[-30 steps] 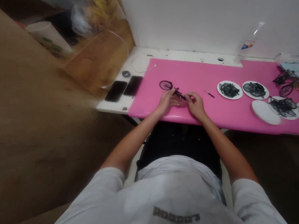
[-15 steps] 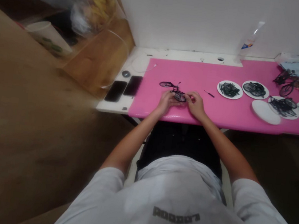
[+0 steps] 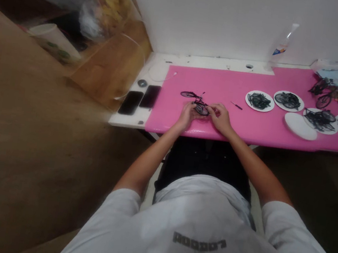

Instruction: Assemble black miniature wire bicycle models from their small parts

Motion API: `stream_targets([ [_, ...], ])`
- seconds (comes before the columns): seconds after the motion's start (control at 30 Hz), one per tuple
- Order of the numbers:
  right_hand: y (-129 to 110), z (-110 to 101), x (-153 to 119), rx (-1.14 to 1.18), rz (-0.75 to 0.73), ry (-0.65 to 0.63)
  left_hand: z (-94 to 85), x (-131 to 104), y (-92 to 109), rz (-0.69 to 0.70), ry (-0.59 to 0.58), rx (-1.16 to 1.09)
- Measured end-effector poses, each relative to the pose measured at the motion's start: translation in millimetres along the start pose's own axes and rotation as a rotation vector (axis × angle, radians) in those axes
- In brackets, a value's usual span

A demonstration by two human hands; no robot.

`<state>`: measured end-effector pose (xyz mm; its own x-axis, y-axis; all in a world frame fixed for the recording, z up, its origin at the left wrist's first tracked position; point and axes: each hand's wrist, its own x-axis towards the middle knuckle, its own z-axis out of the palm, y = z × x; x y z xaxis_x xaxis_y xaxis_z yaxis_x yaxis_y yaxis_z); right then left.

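Note:
A small black model bicycle [image 3: 201, 109] lies over the pink mat [image 3: 218, 81], one wheel pointing to the upper left and the other between my hands. My left hand [image 3: 187, 115] grips the near wheel's left side, its fingers closed there. At that wheel's right edge, my right hand [image 3: 219, 117] is pinched, thumb and forefinger together against the bicycle. Any small part between those fingertips is too tiny to make out. To the right of my right hand lies a small dark screwdriver [image 3: 238, 106].
White plates of black parts [image 3: 258, 109] stand to the right, with an upturned white plate or lid [image 3: 300, 127] before them. Another model bicycle [image 3: 324, 100] stands at the far right. Two dark phones [image 3: 130, 103] lie at the left edge. A clear bottle [image 3: 281, 50] stands behind.
Both hands stay at the same wheel. The wheel and my right fingertips have shifted very slightly to the left.

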<state>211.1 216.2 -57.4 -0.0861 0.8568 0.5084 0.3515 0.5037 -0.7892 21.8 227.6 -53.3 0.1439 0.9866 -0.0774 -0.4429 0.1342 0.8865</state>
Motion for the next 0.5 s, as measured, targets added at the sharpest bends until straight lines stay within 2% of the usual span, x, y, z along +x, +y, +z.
stream_targets([
  [0.5,-4.3,0.3,-0.1,-0.017,-0.036,0.003,3.8,-2.4,4.2,-0.006,0.036,-0.022],
])
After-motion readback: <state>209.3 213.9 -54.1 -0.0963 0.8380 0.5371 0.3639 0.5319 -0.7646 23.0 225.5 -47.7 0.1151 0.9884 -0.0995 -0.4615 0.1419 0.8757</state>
